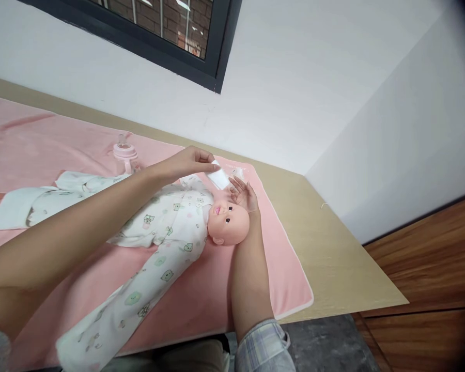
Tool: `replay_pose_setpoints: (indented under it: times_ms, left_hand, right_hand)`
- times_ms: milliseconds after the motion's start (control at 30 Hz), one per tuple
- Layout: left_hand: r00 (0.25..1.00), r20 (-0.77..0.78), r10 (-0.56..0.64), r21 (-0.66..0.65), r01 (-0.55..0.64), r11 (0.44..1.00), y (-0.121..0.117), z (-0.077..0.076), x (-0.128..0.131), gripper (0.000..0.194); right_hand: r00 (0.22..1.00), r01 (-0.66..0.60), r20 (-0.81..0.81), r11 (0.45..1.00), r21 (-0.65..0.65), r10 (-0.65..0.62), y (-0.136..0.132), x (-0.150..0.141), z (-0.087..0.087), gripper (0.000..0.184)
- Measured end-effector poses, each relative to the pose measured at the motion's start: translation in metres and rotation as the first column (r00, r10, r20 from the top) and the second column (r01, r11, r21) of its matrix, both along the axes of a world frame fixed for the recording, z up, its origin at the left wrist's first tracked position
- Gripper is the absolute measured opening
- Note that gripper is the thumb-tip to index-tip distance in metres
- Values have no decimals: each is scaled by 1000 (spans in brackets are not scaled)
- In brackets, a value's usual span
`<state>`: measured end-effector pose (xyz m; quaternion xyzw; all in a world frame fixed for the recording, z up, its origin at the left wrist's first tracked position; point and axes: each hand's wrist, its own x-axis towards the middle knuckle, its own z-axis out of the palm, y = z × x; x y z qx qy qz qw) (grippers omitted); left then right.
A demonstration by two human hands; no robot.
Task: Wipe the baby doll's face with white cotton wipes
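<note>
One head-worn camera, tilted sideways, looks forward and down past the wearer's forearms (89, 232) at a nearby baby doll (178, 214), facing a white wall (287, 93) and dark-framed window (170, 28).

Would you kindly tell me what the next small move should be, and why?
I would probably move the white piece toward the doll's head, since the left hand pinches it close by and the right hand, beside that head, looks open.

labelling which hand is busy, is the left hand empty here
No, the left hand pinches a small white piece between its thumb and fingers, near the doll's head.
</note>
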<state>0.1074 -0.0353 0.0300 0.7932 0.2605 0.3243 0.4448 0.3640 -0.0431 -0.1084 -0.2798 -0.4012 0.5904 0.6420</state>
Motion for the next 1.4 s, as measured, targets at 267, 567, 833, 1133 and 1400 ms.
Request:
replay_pose_setpoints:
  times_ms: [267, 567, 833, 1133, 1400]
  left_hand:
    - [965, -125, -231, -39, 228, 973, -37, -1, -25, 26]
    - [911, -275, -308, 56, 335, 941, -47, -16, -21, 30]
    - [887, -392, -245, 166, 330, 929, -49, -16, -16, 21]
    - [905, -392, -168, 229, 273, 934, -52, -24, -13, 18]
    - [869, -494, 30, 316, 148, 937, -64, -19, -9, 18]
  right_hand:
    - [1000, -16, 15, 997, -70, 18, 11, 3, -9, 34]
    - [991, 114, 97, 970, -213, -95, 12, -10, -15, 30]
    - [987, 158, 68, 968, -196, -147, 2, -16, -11, 28]
    - [975, 207, 113, 964, -168, -190, -18, -31, 2, 27]
    - [977, 187, 133, 970, -153, -167, -22, -35, 7, 28]
